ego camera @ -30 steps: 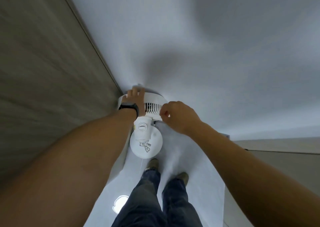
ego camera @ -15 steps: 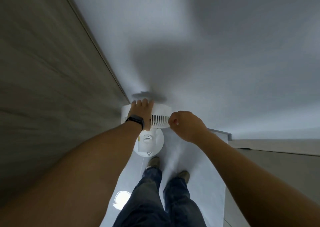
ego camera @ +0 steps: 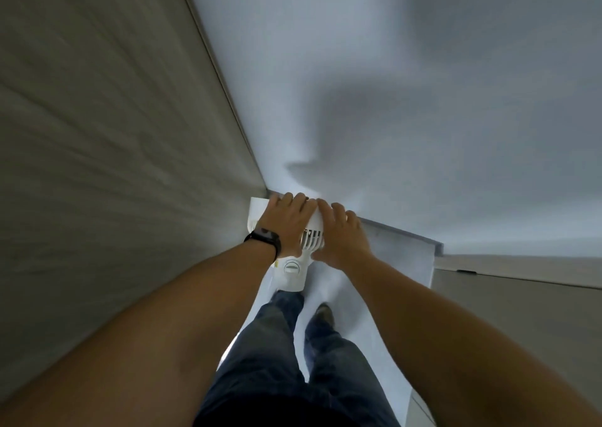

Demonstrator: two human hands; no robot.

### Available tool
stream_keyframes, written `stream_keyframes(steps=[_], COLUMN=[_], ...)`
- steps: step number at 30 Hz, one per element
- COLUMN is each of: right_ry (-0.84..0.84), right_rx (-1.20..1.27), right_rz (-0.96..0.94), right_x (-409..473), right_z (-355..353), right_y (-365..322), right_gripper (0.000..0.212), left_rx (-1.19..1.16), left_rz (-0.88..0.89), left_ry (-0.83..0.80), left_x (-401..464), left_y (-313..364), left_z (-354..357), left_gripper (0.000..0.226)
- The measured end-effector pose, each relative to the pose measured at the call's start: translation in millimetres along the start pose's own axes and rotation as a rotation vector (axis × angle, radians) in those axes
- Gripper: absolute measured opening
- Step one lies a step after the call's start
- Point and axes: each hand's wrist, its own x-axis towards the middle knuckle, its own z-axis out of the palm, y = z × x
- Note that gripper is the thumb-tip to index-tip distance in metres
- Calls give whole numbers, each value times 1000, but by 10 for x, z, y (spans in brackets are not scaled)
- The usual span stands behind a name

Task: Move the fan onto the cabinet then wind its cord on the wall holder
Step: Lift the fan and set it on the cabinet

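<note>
Two hands are seen in the single head view, both laid on the white fan (ego camera: 311, 235), which is held high against the white wall (ego camera: 423, 100) beside a grey wood-grain panel (ego camera: 97, 133). The left hand (ego camera: 286, 223), with a dark wristband (ego camera: 264, 236) on its wrist, is curved over the fan's housing, its fingers (ego camera: 293, 200) spread and wrapped on the top edge. The right hand (ego camera: 343, 236) is pressed to the fan's right side, fingers slightly apart and bent round it. The fan's base with a round dial (ego camera: 291, 268) is seen below the hands. Legs in blue jeans (ego camera: 277, 345) are seen on the pale floor (ego camera: 374, 345).
</note>
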Motion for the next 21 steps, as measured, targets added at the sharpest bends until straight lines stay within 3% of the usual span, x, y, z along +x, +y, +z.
stream_keyframes(steps=[3,8,15,21], right_ry=[95,183,240,250], right_rx=[-6,-83,-215,-276], right_rz=[-100,-264,-259,-404], right_x=[-112,-471,-905,-1022], right_z=[16,-36,131,313], right_y=[45,151,149,224], right_gripper=[102,88,109,77], left_rx=[12,54,1,12], left_rz=[-13,-18,-183,-182], left_ry=[11,24,106,105], left_x=[-163,-452,-907,-1128], left_y=[88,288,733,995], left_z=[-8,-60,-146,58], left_gripper=[101,101,92,89])
